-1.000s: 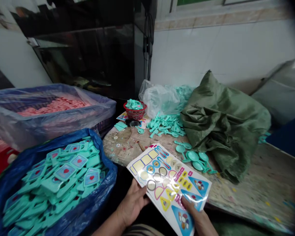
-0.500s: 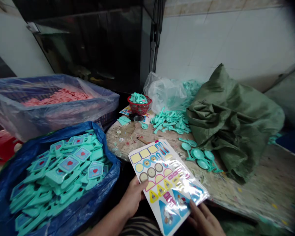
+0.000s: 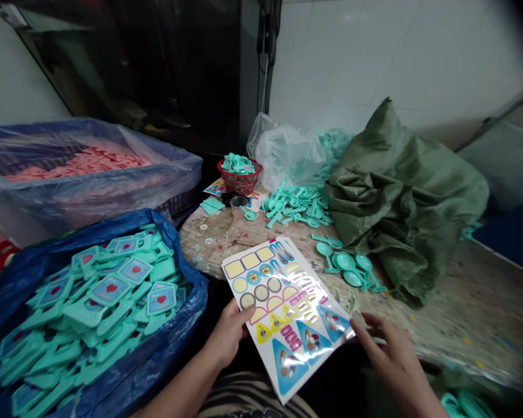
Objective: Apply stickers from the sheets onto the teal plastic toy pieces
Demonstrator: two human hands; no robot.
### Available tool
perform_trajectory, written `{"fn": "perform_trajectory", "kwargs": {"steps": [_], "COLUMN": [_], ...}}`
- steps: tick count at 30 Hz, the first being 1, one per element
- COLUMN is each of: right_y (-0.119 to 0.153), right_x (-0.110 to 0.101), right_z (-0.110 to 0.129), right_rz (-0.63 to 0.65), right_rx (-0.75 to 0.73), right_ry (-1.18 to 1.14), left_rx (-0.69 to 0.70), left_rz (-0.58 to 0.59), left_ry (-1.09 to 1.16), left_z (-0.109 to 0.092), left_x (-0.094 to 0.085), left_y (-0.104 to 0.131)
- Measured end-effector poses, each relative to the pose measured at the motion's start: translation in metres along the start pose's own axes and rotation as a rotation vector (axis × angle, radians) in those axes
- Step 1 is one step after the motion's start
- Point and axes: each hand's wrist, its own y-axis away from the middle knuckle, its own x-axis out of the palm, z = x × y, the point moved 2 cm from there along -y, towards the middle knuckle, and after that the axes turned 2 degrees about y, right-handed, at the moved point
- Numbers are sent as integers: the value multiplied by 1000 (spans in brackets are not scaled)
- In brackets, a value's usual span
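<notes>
A stack of glossy sticker sheets [image 3: 283, 313], printed with yellow squares, circles, triangles and spoon shapes, is tilted over my lap. My left hand [image 3: 229, 334] grips its left edge, thumb on top and the other fingers hidden underneath. My right hand [image 3: 387, 348] is at the lower right edge with its fingers apart; a fingertip meets or nearly meets the sheet's edge. To the left, a blue bag [image 3: 192, 290] is full of turquoise plastic toy pieces [image 3: 108, 290], several bearing heart stickers.
On the worn table [image 3: 444, 302] lie turquoise spoons [image 3: 348, 267], a pile of small turquoise pieces [image 3: 296, 203], a red basket [image 3: 240, 183], a clear plastic bag [image 3: 287, 151] and a green sack [image 3: 401, 191]. A plastic-lined crate [image 3: 157, 191] with pink pieces stands at the left.
My right hand has moved up and right along the sheets' edge, and its fingers have spread. My left hand keeps its hold. The view has shifted slightly.
</notes>
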Motion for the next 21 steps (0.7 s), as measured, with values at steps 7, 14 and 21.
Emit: {"fn": "perform_trajectory", "kwargs": {"steps": [7, 14, 21], "right_y": [-36, -46, -46], "right_x": [24, 27, 20], "right_z": [39, 34, 35], "right_rz": [203, 289, 343], "right_rx": [-134, 9, 58], "right_ry": [389, 250, 127], "left_rx": [21, 0, -23], "left_rz": [15, 11, -1], "left_ry": [3, 76, 102], "left_z": [2, 1, 2], "left_x": [1, 1, 3], "left_y": [1, 0, 3]}}
